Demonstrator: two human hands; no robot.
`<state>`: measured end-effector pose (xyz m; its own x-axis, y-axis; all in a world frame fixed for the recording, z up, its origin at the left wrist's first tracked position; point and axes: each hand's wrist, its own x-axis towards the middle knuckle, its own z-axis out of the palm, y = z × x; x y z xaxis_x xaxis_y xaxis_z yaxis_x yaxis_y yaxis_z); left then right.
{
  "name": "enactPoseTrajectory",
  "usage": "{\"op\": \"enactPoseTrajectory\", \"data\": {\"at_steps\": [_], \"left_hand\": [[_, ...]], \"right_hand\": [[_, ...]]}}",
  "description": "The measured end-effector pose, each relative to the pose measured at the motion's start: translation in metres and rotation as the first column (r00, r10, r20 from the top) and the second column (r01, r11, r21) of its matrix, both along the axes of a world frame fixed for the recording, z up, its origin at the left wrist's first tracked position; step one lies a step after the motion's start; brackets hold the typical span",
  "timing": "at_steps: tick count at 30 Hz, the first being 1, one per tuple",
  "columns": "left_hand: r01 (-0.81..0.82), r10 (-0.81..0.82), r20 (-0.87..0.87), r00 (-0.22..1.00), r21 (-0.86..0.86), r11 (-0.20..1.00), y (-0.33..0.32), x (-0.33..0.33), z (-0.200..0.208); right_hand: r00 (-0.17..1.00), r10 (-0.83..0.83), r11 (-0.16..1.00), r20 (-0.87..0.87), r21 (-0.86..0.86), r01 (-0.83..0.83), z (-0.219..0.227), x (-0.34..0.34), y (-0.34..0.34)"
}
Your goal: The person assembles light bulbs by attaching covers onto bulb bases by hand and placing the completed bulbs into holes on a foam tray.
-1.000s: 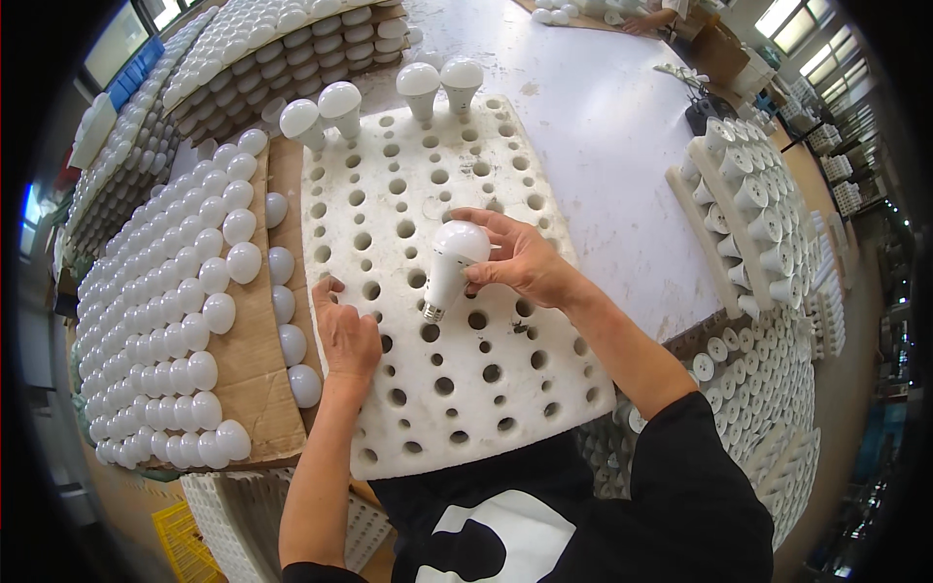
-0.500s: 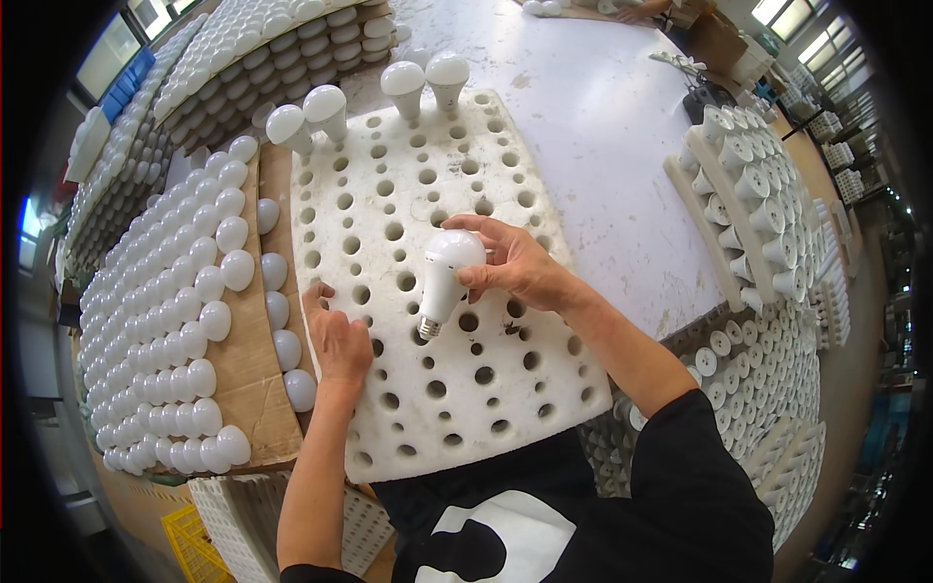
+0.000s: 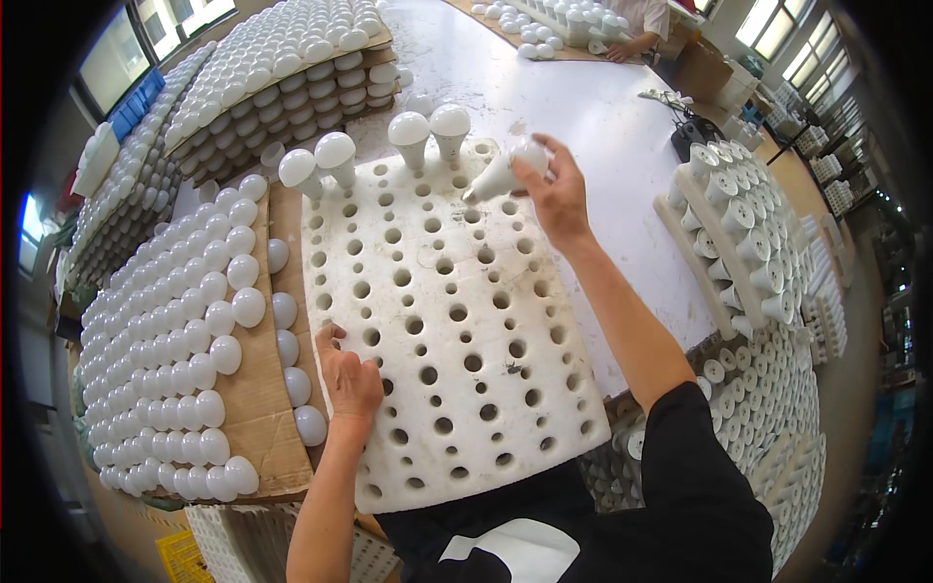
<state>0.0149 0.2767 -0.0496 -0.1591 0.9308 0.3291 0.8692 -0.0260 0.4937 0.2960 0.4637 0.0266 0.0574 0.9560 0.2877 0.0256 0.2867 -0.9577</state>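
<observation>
A white foam board (image 3: 457,282) with rows of round holes lies in front of me. Over its far right corner, my right hand (image 3: 556,194) grips a light bulb (image 3: 505,170) by its white dome. The bulb is tilted, its screw base pointing down and left toward the board, and it looks slightly blurred. My left hand (image 3: 352,381) is at the board's left edge, fingers curled around that edge. Several bulbs (image 3: 410,136) stand upright, domes up, along the far end of the board.
Rows of white bulb domes (image 3: 185,340) cover cardboard on the left. Stacked layers of domes (image 3: 282,87) rise behind them. On the right are foam racks of white cup-shaped bulb housings (image 3: 743,219). Another person's hand (image 3: 632,47) shows at the table's far end, near more bulbs.
My right hand has carried the bulb from the board's middle to its far right corner, tilting it more. My left hand stays at the left edge. The whole view has shifted slightly.
</observation>
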Motion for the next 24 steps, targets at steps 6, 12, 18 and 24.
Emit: {"op": "enactPoseTrajectory", "data": {"at_steps": [6, 12, 18, 24], "left_hand": [[0.020, -0.018, -0.034, 0.999, 0.058, 0.998, 0.003, -0.002, 0.001], [0.001, 0.001, -0.048, 0.999, 0.027, 1.000, 0.003, -0.010, 0.002], [0.015, -0.017, 0.012, 1.000, 0.136, 0.991, -0.003, -0.013, -0.024], [-0.067, 0.063, 0.095, 0.993, 0.036, 0.997, -0.002, -0.001, -0.019]], "right_hand": [[0.801, -0.430, 0.874, 0.416, 0.412, 0.256, 0.008, -0.003, 0.117], [0.640, -0.242, 0.968, 0.729, 0.227, 0.107, -0.023, -0.033, 0.143], [0.658, -0.356, 0.859, 0.663, 0.510, -0.050, -0.062, -0.017, 0.169], [0.564, -0.434, 0.872, 0.702, 0.486, 0.066, -0.070, -0.045, 0.059]]}}
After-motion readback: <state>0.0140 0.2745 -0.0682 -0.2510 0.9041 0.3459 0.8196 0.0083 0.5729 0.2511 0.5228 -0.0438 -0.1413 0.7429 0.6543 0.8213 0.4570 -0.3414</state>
